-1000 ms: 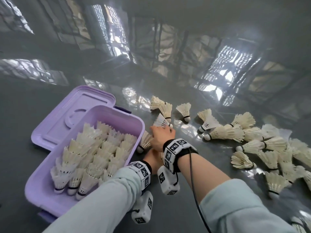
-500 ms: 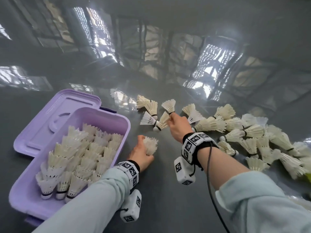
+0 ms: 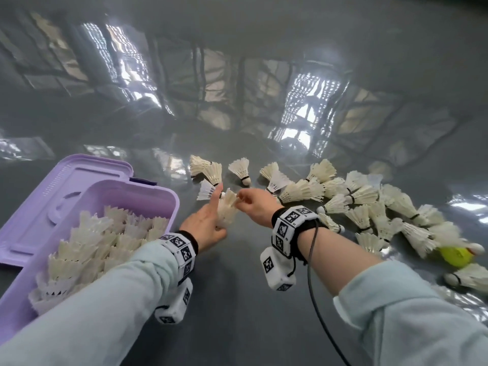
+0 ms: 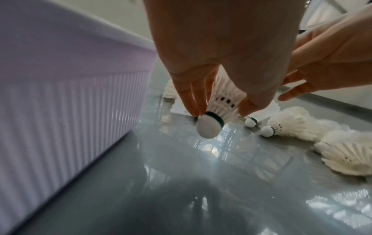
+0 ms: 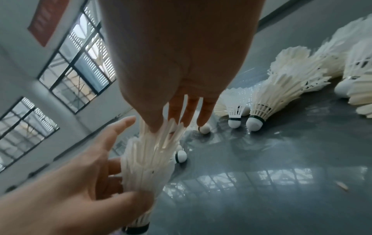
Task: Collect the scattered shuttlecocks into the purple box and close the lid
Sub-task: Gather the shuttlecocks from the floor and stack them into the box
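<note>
The purple box (image 3: 161, 192) stands open at the left, packed with several upright white shuttlecocks (image 3: 105, 241); its lid (image 3: 79, 175) lies flat behind it. Just right of the box my left hand (image 3: 208, 223) grips a short stack of shuttlecocks (image 3: 227, 211), cork end down (image 4: 209, 127), index finger stretched forward. My right hand (image 3: 253, 204) meets it from the right and pinches the feather tips (image 5: 161, 135) at the top of that stack. Several loose shuttlecocks (image 3: 343, 204) lie scattered on the floor to the right.
The glossy grey floor (image 3: 237, 299) mirrors windows. The box's ribbed wall (image 4: 70, 95) is close on the left of my left hand. A yellow shuttlecock (image 3: 458, 256) lies at the far right of the scattered pile. Bare floor stretches in front of me between my arms.
My right hand came back left from the pile with a shuttlecock and joined my left hand. The left hand rose forward, and its stack is now taller.
</note>
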The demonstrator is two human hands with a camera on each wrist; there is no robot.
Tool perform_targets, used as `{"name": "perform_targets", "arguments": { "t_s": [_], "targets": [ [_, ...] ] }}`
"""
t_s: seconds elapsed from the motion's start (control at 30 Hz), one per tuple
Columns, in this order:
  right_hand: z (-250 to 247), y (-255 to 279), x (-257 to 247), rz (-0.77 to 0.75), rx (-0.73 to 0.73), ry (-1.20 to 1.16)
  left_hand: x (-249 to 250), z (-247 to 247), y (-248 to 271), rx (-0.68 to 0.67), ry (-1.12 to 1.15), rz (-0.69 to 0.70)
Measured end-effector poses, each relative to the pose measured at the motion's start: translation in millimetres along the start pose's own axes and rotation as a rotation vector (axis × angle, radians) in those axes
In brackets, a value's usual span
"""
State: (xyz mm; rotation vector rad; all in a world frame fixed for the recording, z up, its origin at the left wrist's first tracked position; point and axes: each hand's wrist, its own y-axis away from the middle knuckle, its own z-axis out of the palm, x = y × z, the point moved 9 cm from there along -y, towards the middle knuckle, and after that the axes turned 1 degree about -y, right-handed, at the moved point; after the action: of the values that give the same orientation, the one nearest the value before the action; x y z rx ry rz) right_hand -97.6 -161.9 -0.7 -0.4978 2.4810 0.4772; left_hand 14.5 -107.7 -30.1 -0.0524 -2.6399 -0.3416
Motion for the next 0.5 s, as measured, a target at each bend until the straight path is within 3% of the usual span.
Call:
{"name": "perform_targets", "arguments": {
  "t_s": [0.17, 0.27, 0.37, 0.5],
  "targets": [
    [-7.7, 8.6, 25.1, 0.061, -0.036, -0.114, 19.5, 10.8, -2.7, -0.106, -0.085, 0.134],
    [1.8, 12.9, 47.7, 0.136, -0.104, -0.192, 16.6, 18.2, -1.1, -0.132, -0.053, 0.133],
    [-5.8, 12.5, 66.1, 0.202, -0.065, -0.343, 11.4, 18.4, -2.7, -0.093, 0.008, 0.098],
    [-2.5, 7.9, 59.9, 0.174, -0.078, -0.325, 17.0, 23.9, -11.9, -0.083, 0.095, 0.087]
  ]
}}
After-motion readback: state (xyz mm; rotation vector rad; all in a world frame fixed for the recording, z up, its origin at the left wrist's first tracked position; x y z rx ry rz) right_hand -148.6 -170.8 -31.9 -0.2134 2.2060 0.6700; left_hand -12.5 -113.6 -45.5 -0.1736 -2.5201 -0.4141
